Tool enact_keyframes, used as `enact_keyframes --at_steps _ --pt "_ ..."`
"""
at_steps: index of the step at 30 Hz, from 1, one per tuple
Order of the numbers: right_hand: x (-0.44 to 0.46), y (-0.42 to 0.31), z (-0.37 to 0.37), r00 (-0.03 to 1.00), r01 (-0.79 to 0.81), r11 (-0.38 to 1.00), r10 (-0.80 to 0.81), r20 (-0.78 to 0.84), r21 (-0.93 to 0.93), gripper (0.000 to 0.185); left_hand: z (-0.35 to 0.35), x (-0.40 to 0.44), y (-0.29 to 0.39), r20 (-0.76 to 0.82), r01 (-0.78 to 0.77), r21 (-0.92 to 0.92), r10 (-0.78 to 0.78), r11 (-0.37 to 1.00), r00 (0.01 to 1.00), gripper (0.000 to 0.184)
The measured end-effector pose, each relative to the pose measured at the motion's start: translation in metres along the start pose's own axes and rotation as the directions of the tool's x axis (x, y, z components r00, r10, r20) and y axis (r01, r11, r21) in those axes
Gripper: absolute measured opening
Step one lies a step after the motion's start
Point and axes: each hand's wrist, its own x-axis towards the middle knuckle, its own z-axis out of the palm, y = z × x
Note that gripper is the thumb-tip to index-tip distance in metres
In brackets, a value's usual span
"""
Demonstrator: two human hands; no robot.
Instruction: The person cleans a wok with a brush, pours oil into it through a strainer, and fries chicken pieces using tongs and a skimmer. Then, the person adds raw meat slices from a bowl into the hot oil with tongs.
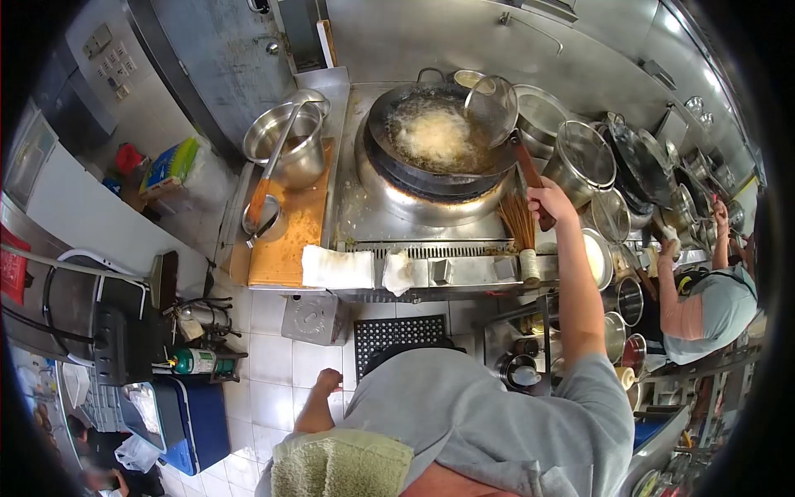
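My right hand [550, 201] is wrapped round the wooden handle [527, 168] of a wire strainer [492, 110]. The strainer's basket is tilted over the right side of a large black wok [389, 157]. Pale, foaming food [435, 135] bubbles in oil in the wok, which stands on a round steel burner [422, 209]. My left hand [329, 381] hangs low by my side above the tiled floor, its fingers curled, with nothing visible in them. A bamboo brush [519, 224] stands just left of my right hand.
A steel pot [286, 149] with a ladle stands on an orange board [310, 215] left of the wok. Folded cloths [338, 267] lie along the stove's front edge. Pots and strainers [585, 157] crowd the right side, where another person [708, 306] works. A metal box [313, 320] sits below.
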Motion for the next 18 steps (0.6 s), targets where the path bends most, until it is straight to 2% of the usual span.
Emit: enact_keyframes --at_steps 2,4,6,9,11,13,14,17,18 --pt "0.013 0.002 0.006 0.996 -0.061 0.995 0.056 0.062 0.075 0.013 0.002 0.005 -0.003 0.049 -0.052 0.077 0.048 0.996 0.998 0.008" --pt "0.023 0.004 0.01 0.98 -0.15 0.948 0.105 0.168 0.28 0.01 0.007 0.011 -0.006 0.026 -0.023 -0.02 0.024 1.0 0.999 0.008" --pt "0.033 0.007 0.013 0.951 -0.254 0.87 0.145 0.274 0.422 0.007 0.012 0.012 -0.005 0.01 -0.01 -0.091 0.011 0.996 1.0 0.008" --pt "0.048 0.014 0.011 0.855 -0.475 0.679 0.204 0.477 0.56 0.007 0.018 0.006 -0.003 -0.013 -0.012 -0.127 0.01 0.992 1.0 0.009" --pt "0.042 0.019 0.012 0.86 -0.451 0.667 0.146 0.489 0.593 0.012 0.02 0.005 -0.004 -0.032 -0.017 -0.117 0.013 0.993 0.999 0.009" --pt "0.027 0.019 0.015 0.85 -0.417 0.696 0.072 0.521 0.584 0.015 0.018 0.014 -0.014 0.012 -0.009 -0.073 0.01 0.997 1.0 0.009" --pt "0.021 0.018 0.015 0.845 -0.429 0.698 0.085 0.528 0.574 0.017 0.018 0.019 -0.019 0.034 -0.006 -0.052 0.008 0.999 0.999 0.009" --pt "0.001 0.01 0.016 0.878 -0.26 0.86 0.022 0.477 0.438 0.017 0.019 0.016 -0.025 0.024 0.036 -0.129 -0.033 0.991 0.999 0.009" --pt "-0.005 0.007 0.019 0.915 -0.199 0.899 0.029 0.402 0.39 0.02 0.018 0.013 -0.024 0.02 0.048 -0.11 -0.046 0.993 0.999 0.009"
